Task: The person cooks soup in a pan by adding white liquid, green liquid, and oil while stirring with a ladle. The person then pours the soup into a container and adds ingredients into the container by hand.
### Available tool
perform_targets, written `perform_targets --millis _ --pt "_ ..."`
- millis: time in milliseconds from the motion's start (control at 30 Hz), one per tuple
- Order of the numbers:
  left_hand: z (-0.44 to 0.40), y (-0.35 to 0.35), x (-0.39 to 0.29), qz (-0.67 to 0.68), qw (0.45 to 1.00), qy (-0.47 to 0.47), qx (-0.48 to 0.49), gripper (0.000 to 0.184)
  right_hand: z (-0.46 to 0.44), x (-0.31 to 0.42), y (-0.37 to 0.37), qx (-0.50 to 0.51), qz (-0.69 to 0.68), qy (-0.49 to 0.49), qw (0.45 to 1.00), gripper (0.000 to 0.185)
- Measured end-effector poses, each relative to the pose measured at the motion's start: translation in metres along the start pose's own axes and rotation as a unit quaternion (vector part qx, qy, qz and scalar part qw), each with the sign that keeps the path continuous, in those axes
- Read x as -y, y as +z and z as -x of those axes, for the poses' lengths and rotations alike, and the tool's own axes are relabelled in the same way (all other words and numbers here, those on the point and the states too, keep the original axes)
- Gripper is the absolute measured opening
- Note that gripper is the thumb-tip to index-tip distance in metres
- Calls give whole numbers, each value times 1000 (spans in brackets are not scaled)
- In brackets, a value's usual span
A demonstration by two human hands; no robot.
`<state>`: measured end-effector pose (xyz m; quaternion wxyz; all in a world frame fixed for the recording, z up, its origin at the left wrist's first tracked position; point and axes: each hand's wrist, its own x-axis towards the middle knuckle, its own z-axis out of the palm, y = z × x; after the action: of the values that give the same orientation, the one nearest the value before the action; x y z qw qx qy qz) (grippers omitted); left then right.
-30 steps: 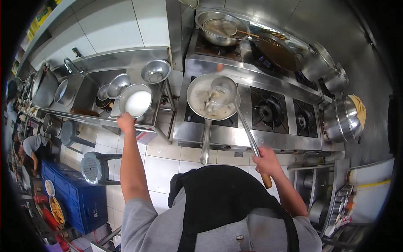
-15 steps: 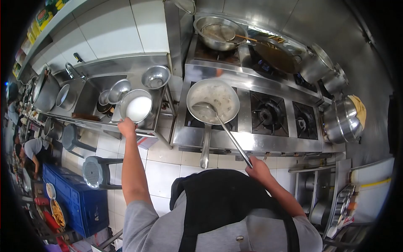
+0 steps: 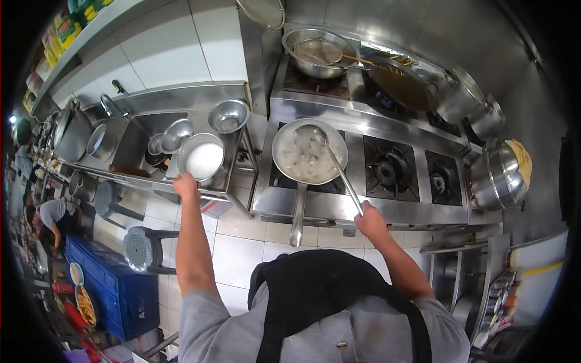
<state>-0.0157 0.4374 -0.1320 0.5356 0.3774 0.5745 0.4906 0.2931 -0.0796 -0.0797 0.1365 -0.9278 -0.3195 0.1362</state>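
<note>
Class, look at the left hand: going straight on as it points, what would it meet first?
Probably the metal bowl of white contents, just beyond the left hand; exact depth is unclear.

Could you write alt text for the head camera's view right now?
A person's right hand holds a ladle in a long-handled pan of cloudy liquid on a steel stove. The left hand touches a round metal container with white contents.

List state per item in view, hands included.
Round silver pot, holding white contents
Silver metal frying pan, holding cloudy liquid
Silver metal ladle, head in pan
Left hand, gripping pot
Right hand, gripping ladle
Black middle-front burner, no flame visible
Grey plastic stool, upright
Silver metal tap, flow unclear
</note>
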Motion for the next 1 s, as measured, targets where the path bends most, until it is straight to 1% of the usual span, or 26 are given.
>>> perform_targets --millis 67,100,167,200,233,267,300,333,367,400,467,500,533,567,600,667,700,767,800,867,900,933,967,1000 --pt "11 3 -8 2 1000 7 -12 45 4 -2 3 -1 -10 11 1000 26" --pt "17 6 -12 -2 1000 9 -9 45 7 0 5 -6 -41 2 999 24" --pt "30 10 -21 24 999 41 -7 36 12 13 -3 -6 -75 -8 997 22" --pt "41 13 -29 18 999 44 -10 36 13 27 -21 91 -192 52 976 21" --pt "53 20 -41 5 999 54 6 33 13 37 -33 186 -303 109 928 19" --pt "58 23 -51 -8 998 66 23 31 15 42 -40 189 -307 105 927 19" --pt "57 24 -56 -23 994 77 74 28 16 45 -46 193 -414 147 878 19" --pt "57 29 -60 -24 993 82 75 28 15 45 -49 193 -514 186 815 18" --pt "57 36 -63 -44 990 99 93 28 15 42 -46 198 -532 189 801 19" --pt "60 44 -64 -65 985 114 111 28 15 40 -47 196 -536 188 800 19" --pt "63 61 -66 -71 982 130 115 29 17 38 -52 243 -518 167 803 20" --pt "59 69 -61 -109 972 171 122 28 18 37 -54 241 -522 168 801 20" --pt "75 76 -73 -148 958 212 128 27 21 36 -56 236 -496 149 822 20" --pt "93 79 -83 -126 967 161 155 16 24 35 -56 231 -470 131 842 20" --pt "96 82 -82 -127 965 163 159 16 24 32 -55 228 -474 133 840 20" --pt "102 88 -81 -28 982 81 166 9 24 27 -55 204 -424 116 875 19" --pt "109 92 -81 -29 981 85 170 9 24 26 -56 201 -428 115 873 19" --pt "126 96 -81 -12 987 23 161 18 26 25 -56 170 -384 111 901 19" --pt "124 96 -78 -13 987 24 158 18 26 23 -54 173 -385 109 900 19" --pt "118 101 -69 14 989 -8 148 34 26 15 -51 162 -339 94 922 20" --pt "105 97 -64 13 986 -16 163 44 27 11 -50 162 -336 91 923 20" --pt "110 99 -68 16 987 -16 160 44 31 6 -46 85 -235 32 968 21" --pt "115 98 -69 32 992 -4 124 31 36 4 -42 9 -129 -29 991 22" --pt "117 95 -68 47 995 7 87 19 40 3 -42 13 -127 -33 991 22"
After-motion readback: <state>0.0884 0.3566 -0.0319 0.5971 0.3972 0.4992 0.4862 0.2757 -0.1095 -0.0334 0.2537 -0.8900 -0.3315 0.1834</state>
